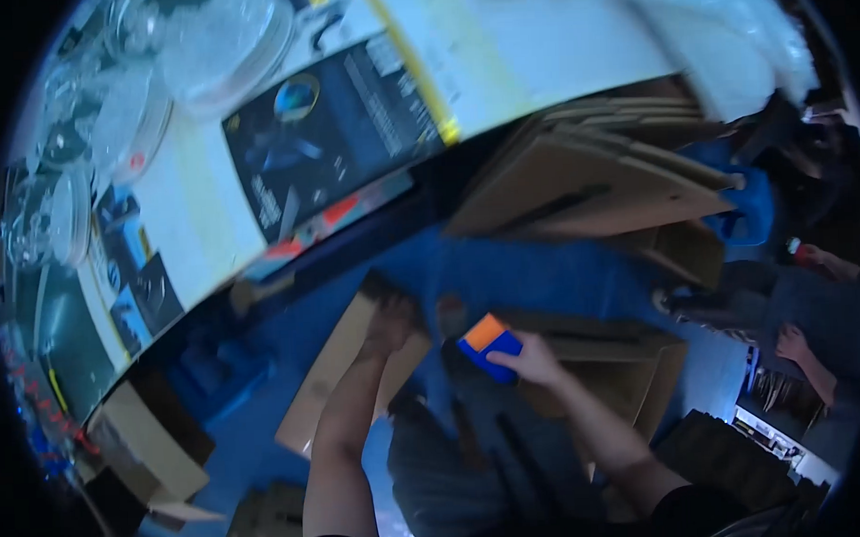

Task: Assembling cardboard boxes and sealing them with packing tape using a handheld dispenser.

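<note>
My left hand (391,327) presses on a flat brown cardboard piece (331,376) lying on the blue floor, fingers curled over its upper edge. My right hand (531,362) grips a small blue and orange block-shaped tool (489,342), held just right of the left hand above more cardboard (632,370). Both forearms come up from the bottom of the view.
A white table (191,211) with a dark printed box (326,130) and clear plastic dishes (112,100) runs across the upper left. Stacked flattened cardboard (597,173) lies beyond my hands. Another person (811,321) sits at the right. A blue stool (745,210) stands near the stack.
</note>
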A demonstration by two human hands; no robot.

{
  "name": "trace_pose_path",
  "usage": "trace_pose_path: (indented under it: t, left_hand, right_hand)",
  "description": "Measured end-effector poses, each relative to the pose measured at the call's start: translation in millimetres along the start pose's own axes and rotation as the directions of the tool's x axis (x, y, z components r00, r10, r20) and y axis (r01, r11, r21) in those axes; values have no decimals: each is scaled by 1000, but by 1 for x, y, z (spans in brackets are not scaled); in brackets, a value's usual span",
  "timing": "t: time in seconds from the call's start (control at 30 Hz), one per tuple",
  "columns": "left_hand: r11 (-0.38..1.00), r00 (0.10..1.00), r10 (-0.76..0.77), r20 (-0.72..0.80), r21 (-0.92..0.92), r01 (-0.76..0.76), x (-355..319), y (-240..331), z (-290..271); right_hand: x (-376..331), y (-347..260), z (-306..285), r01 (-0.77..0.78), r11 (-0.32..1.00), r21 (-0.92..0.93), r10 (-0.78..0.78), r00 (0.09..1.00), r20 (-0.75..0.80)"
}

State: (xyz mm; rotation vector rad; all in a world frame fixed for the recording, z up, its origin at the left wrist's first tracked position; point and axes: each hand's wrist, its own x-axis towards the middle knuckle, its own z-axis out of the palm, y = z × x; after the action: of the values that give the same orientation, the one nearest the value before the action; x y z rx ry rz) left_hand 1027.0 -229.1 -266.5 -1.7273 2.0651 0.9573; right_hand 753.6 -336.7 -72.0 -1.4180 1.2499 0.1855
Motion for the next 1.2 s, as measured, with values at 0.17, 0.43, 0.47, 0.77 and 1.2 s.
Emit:
trace_pose_path:
  t: [0.17,0.43,0.47,0.77,1.2]
  left_hand:
    - [-75,970,-243,-25,-996,-44,-77,56,-88]
    - [-302,968,-244,51,-953,-26,-150,71,-92]
    - [-304,952,-293,83,-953,-11,-151,73,-89]
    - [-143,825,-565,-29,-981,-133,-127,21,-89]
    - [97,643,-766,-4,-989,109,-29,-144,-28]
  right_hand:
    - [8,-12,20,230,953,-200,-212,971,108]
    - [-8,-30,67,274,942,-192,-220,940,262]
    - [-10,-30,71,290,934,-208,-233,938,258]
    - [-22,-2,67,160,975,-154,-140,981,137]
    - [22,102,82,-207,945,-253,250,956,152]
